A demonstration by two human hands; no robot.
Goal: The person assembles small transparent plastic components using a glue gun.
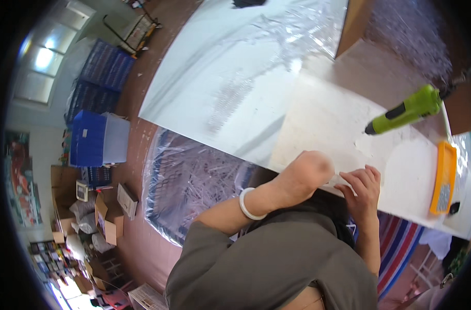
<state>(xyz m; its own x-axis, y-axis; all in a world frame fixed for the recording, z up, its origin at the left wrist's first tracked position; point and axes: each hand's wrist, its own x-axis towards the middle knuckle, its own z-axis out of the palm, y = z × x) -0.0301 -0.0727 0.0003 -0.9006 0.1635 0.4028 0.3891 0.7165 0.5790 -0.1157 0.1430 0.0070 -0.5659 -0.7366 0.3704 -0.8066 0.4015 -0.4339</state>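
While a green screwdriver [404, 110] is hanging over the bench [323, 119], the left hand [308, 173] and right hand [363, 192] are showing bent fingers [353, 181], their grip unclear from here.

A blue bin [85, 139] is set on the reddish-brown floor [142, 227], with a translucent tub [117, 139] placed just to its right. Above the bin, blue crates [102, 72] are stacked, partly covered in clear wrap. A bright window [52, 62] is seen to its upper left, and a trolley [141, 33] is parked to its upper right. A colourful picture [24, 178] is hung on the wall to its lower left. Below the bin, an open cardboard box [109, 222] and grey bags [84, 212] are gathered. Well to its right, a striped cloth [399, 248] is seen.
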